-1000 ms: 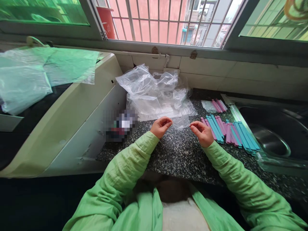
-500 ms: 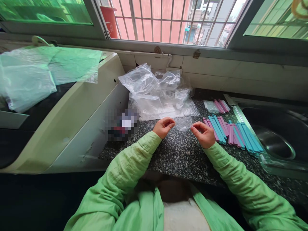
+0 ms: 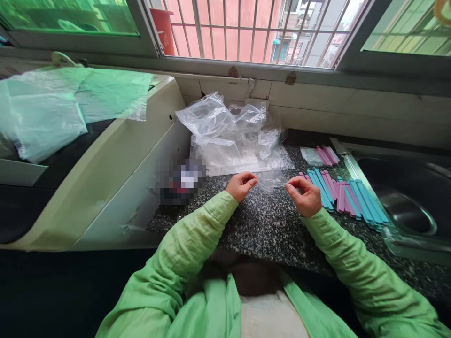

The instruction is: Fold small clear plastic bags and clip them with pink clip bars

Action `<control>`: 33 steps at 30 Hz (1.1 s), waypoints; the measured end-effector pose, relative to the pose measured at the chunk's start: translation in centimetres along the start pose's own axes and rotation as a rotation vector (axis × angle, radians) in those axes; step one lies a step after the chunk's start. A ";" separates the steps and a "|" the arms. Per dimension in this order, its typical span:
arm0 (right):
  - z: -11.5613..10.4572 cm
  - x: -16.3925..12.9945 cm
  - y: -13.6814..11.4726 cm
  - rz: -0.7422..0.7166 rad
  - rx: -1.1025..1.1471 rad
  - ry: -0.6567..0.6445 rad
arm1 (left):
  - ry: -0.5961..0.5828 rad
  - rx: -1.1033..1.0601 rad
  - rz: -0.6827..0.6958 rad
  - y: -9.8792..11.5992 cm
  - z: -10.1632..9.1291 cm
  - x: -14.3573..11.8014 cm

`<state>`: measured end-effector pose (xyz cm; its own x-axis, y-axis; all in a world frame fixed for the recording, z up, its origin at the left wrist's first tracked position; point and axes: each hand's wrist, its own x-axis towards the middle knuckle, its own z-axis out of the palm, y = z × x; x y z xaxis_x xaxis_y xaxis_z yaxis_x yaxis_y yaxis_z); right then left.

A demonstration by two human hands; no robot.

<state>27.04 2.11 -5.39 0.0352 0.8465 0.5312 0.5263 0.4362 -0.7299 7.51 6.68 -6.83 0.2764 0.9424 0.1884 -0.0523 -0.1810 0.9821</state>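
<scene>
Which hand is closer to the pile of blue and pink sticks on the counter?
The right hand: it sits just beside the sticks, almost touching them. The left hand is farther away, across the small clear bag.

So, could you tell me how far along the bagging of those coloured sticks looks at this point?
Done: one small bag of pink sticks lies at the back of the counter. In hand: the left hand and right hand pinch a small clear bag between them; it looks empty. Left: a loose pile of blue and pink sticks beside the sink.
</scene>
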 end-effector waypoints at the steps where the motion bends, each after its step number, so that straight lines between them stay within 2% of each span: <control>1: 0.0 0.0 0.0 -0.006 -0.002 0.005 | 0.000 -0.004 -0.006 0.0 0.0 0.0; 11: -0.3 0.3 -0.3 -0.121 -0.031 0.065 | -0.001 0.022 0.008 -0.4 0.1 0.1; 21: -1.0 0.4 -1.0 -0.382 -0.228 0.171 | -0.085 0.164 0.110 -1.1 0.6 -0.2; 28: -1.2 0.3 -1.5 -0.471 -0.317 0.136 | -0.185 0.292 0.107 -1.3 0.8 -0.3; 30: -1.1 0.3 -1.4 -0.484 -0.323 0.109 | -0.176 0.315 0.106 -1.2 0.7 -0.3; 33: -0.9 0.3 -1.4 -0.476 -0.313 0.056 | -0.119 0.295 0.176 -0.4 0.4 -0.5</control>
<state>27.07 1.49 -3.87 -0.2266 0.5575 0.7987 0.7216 0.6469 -0.2468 7.76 6.19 -7.33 0.3982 0.8536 0.3359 0.1652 -0.4269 0.8891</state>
